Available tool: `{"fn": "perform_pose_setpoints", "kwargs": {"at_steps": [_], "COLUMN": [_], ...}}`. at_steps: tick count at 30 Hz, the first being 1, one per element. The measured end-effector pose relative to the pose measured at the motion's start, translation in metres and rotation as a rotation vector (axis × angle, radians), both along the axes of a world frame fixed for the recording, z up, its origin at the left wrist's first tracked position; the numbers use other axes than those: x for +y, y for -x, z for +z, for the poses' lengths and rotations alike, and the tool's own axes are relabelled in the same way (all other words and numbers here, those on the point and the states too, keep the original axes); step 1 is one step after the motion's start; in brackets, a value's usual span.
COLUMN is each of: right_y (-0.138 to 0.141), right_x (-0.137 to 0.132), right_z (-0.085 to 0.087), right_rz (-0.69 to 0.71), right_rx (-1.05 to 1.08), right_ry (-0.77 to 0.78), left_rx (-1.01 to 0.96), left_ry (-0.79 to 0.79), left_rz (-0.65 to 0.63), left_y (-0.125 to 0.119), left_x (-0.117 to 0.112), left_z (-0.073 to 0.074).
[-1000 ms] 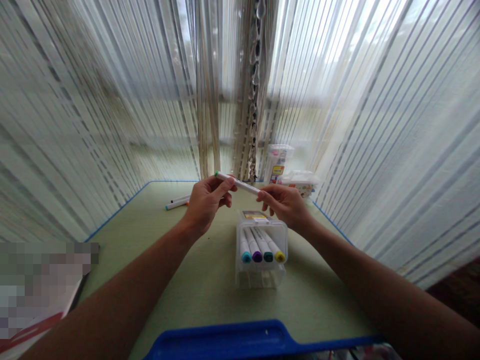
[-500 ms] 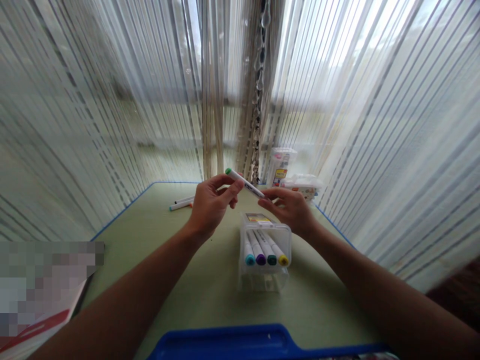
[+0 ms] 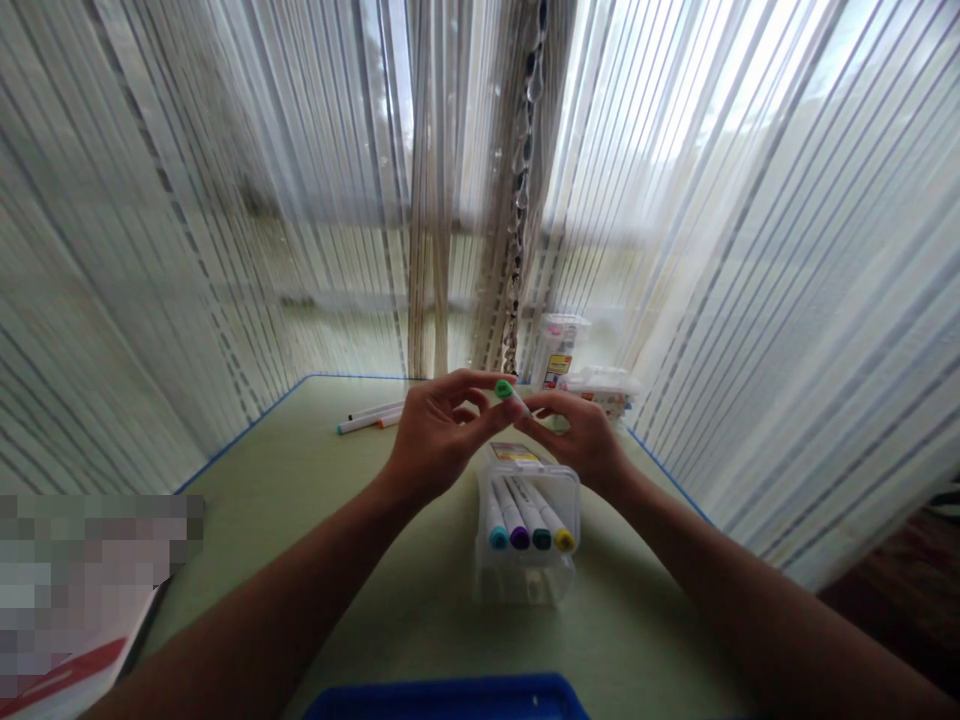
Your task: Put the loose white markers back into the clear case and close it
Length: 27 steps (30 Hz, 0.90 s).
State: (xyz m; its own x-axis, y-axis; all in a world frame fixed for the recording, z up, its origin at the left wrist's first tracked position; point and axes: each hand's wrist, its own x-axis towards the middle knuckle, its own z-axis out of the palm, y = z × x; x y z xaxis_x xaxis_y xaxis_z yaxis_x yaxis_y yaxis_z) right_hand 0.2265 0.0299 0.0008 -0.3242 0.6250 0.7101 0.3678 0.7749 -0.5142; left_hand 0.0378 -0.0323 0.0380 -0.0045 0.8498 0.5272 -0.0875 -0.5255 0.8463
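Both my hands meet above the green table (image 3: 360, 560) and share one white marker with a green cap (image 3: 507, 391). My left hand (image 3: 442, 440) pinches the marker near its green end. My right hand (image 3: 581, 440) is closed round its other end, which is mostly hidden behind the fingers. Just below my hands lies a clear plastic marker case (image 3: 527, 540) holding several white markers with blue, purple, green and yellow caps facing me.
Two or three loose markers (image 3: 371, 417) lie at the table's far left. A clear container (image 3: 559, 350) and a flat packet (image 3: 604, 385) stand at the back right. Striped sheer curtains surround the table. A blue tray edge (image 3: 450, 700) sits nearest me.
The marker has swung from lying across between my hands to pointing its green end towards me, and my hands have drawn closer together. The view has shifted slightly.
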Motion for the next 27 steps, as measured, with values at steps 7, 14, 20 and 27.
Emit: {"fn": "perform_pose_setpoints", "kwargs": {"at_steps": [7, 14, 20, 27], "right_y": [-0.0006, 0.0003, 0.0005, 0.0007], "right_x": [-0.0002, 0.0000, 0.0007, -0.0001], "right_z": [-0.0004, -0.0009, -0.0030, -0.0026], "right_rz": [0.006, -0.013, -0.006, -0.011], "right_rx": [-0.026, -0.061, -0.046, -0.068], "right_ry": [-0.028, -0.083, -0.126, -0.141], "left_rx": [0.028, -0.029, -0.046, -0.039], "left_ry": [-0.006, -0.010, -0.044, -0.046], "left_rz": [-0.027, 0.039, -0.026, -0.044], "left_y": [0.0005, 0.0034, 0.0038, 0.0039], "left_x": [-0.0011, 0.0040, 0.0054, 0.0059], "left_z": [0.0003, 0.0008, -0.0007, -0.0024]}}
